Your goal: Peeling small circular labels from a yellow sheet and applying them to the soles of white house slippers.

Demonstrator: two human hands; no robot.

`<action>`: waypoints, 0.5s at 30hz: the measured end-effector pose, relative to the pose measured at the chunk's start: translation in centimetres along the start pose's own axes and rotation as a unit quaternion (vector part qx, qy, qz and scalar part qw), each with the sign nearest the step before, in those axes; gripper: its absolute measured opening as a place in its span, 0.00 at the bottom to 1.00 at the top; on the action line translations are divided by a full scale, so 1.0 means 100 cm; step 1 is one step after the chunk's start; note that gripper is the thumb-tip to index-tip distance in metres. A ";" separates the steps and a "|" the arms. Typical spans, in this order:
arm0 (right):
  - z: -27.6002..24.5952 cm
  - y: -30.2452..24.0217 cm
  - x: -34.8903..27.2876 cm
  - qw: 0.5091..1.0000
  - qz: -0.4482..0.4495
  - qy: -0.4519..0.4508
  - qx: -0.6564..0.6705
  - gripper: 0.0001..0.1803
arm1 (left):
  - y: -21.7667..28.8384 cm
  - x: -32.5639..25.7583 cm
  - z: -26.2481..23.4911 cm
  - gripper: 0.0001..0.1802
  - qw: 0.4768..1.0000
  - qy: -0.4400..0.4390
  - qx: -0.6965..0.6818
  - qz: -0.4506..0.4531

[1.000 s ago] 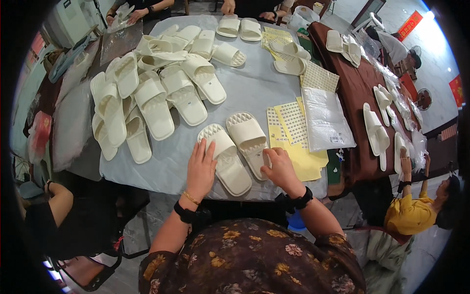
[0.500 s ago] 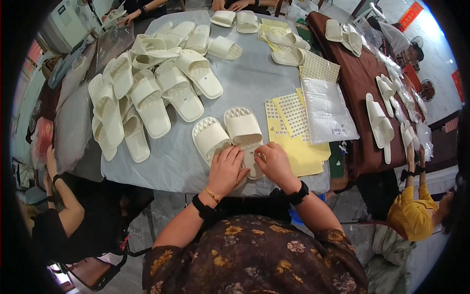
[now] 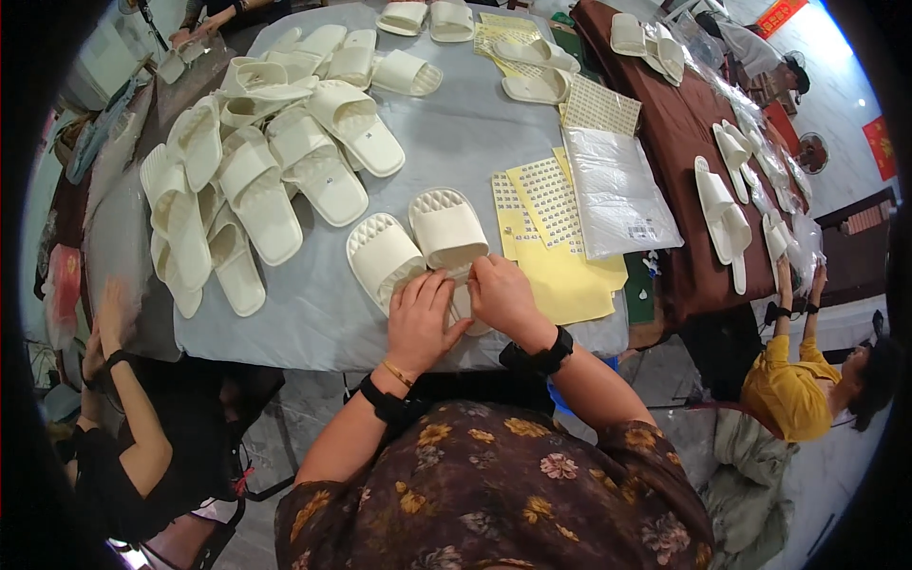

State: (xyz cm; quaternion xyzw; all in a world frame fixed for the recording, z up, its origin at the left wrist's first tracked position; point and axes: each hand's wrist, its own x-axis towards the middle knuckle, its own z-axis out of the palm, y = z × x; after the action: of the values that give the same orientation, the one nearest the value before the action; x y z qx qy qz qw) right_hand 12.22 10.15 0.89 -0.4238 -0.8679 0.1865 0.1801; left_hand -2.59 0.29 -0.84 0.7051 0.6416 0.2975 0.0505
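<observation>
Two cream slide slippers, a left one and a right one, lie side by side in front of me with their toes pointing away. My left hand rests across their heel parts, fingers stretched forward and thumb out to the right. Over the right slipper's insole, just behind the strap, my right hand is curled with its fingertips pressed together. Whatever those fingertips hold, if anything, is hidden. Yellow label sheets printed in small black rows lie right of the slippers, over plain yellow sheets.
A heap of cream slippers covers the left side of the grey-covered table. A clear plastic packet lies right of the labels. Beyond stands a brown-covered table with more slippers. People work at left, right and far side.
My right hand has curled further over the right slipper's insole, hiding the small label that showed there. My left hand stays on the slippers. The whole view has shifted slightly.
</observation>
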 end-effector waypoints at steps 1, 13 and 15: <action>0.000 0.000 0.000 1.000 -0.018 0.009 0.002 0.05 | 0.000 0.000 0.001 0.32 1.000 0.007 0.005 0.002; -0.033 0.022 0.008 0.981 0.089 -0.077 0.152 0.05 | -0.001 -0.002 -0.003 0.33 1.000 0.023 -0.012 0.002; -0.033 0.020 0.012 0.987 0.030 -0.099 0.122 0.04 | -0.001 -0.001 -0.003 0.33 1.000 0.025 -0.013 0.002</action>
State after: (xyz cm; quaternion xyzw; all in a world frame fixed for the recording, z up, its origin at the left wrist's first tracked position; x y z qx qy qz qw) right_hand 14.36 12.83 2.99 -0.4038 -0.8391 0.3371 0.1384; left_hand -2.84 0.11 -0.69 0.6981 0.6370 0.3240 0.0430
